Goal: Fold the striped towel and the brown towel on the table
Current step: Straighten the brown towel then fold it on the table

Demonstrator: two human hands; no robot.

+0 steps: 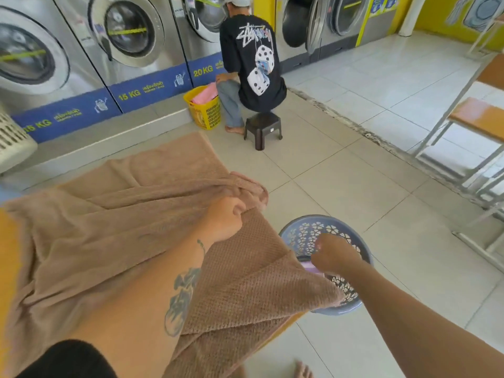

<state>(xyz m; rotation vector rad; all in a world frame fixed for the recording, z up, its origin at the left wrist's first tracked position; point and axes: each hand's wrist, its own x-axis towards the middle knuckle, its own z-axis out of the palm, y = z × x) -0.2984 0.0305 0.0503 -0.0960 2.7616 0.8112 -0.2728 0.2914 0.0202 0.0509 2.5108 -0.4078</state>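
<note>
Head view: waffle-textured brown towel (pixel 114 227) lies spread over the yellow desk (pixel 8 257); left hand (pixel 226 219) grips its bunched edge; right hand (pixel 334 255) curls at its corner above a round lavender plastic basket (pixel 354 304), hold unclear.

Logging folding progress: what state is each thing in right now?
brown towel: unfolded, rumpled, spread over the table.
left hand: grips the towel's edge.
right hand: fingers curled above the purple basket; grasp unclear.
yellow basket: holds pink laundry.
washer door: open.
</note>
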